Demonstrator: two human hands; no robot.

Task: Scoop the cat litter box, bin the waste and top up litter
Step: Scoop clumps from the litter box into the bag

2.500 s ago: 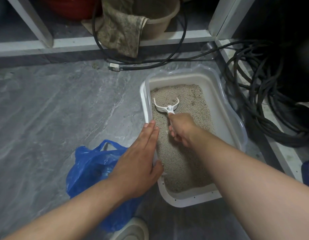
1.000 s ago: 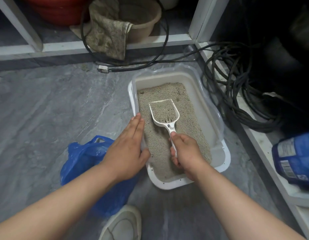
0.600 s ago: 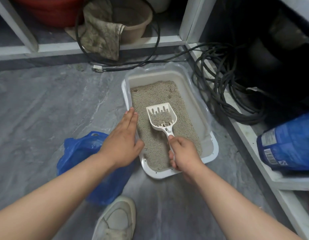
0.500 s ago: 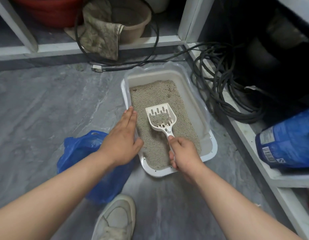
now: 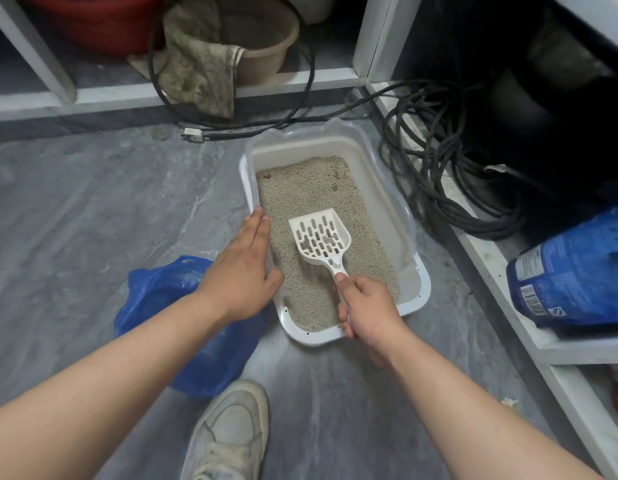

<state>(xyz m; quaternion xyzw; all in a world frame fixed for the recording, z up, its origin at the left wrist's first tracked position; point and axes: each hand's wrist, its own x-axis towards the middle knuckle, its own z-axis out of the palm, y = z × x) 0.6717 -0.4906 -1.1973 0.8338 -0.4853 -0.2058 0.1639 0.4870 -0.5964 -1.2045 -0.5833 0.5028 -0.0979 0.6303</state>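
Note:
A white litter box (image 5: 416, 299) with beige litter sits on the grey floor. My right hand (image 5: 368, 308) grips the handle of a white slotted scoop (image 5: 319, 237), held above the litter with only a few small clumps left in it. My left hand (image 5: 243, 268) rests flat with straight fingers on the box's left rim. A crumpled blue plastic bag (image 5: 183, 306) lies on the floor left of the box, partly under my left forearm. A blue litter bag (image 5: 574, 271) lies on a low shelf to the right.
Coiled black cables (image 5: 449, 168) lie right of the box, and a cable with a plug (image 5: 193, 134) runs behind it. White shelving at the back holds a beige tub (image 5: 266, 50) with a dirty cloth (image 5: 200, 67) and a red basin (image 5: 103, 26). My white shoe (image 5: 231, 434) is near the bottom.
The scoop came up full of litter, then loose litter sifted through its slots until it is nearly empty. My left hand stayed on the box rim.

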